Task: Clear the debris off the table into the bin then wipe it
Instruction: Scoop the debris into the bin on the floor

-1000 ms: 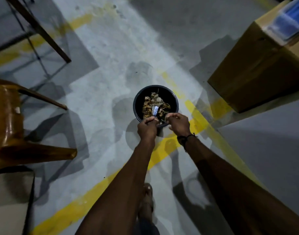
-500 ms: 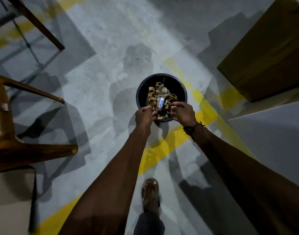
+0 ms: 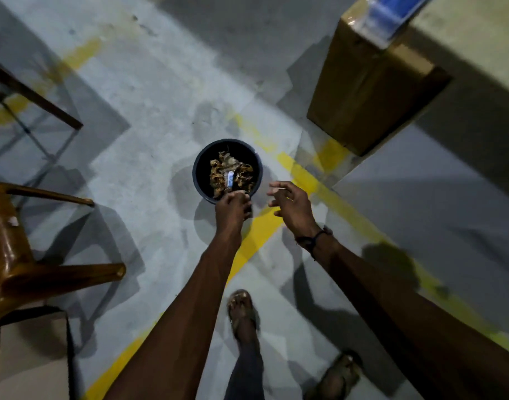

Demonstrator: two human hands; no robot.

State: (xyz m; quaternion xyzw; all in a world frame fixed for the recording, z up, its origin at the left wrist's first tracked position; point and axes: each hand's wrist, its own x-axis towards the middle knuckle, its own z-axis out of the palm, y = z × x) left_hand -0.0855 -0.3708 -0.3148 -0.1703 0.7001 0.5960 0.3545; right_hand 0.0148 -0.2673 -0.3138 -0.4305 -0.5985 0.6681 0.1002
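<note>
A brown moulded plastic chair (image 3: 13, 255) stands at the far left. At centre, the round black plastic bin (image 3: 199, 174) holds dried brown leaf debris (image 3: 233, 174) and a small blue-white wrapper (image 3: 230, 179). The left hand (image 3: 232, 204) still grips its near rim, fingers curled. The right hand (image 3: 290, 204) has just let go, fingers spread and empty. The bin seems ready for setting down; wiping the counter, out of view, remains.

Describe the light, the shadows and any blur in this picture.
Head view: dim overall, several overlapping hard shadows across the grey concrete floor; the round black bin of dry brown debris stays readable; the open right hand looks slightly blurred; wide-angle bending near the edges.
</note>
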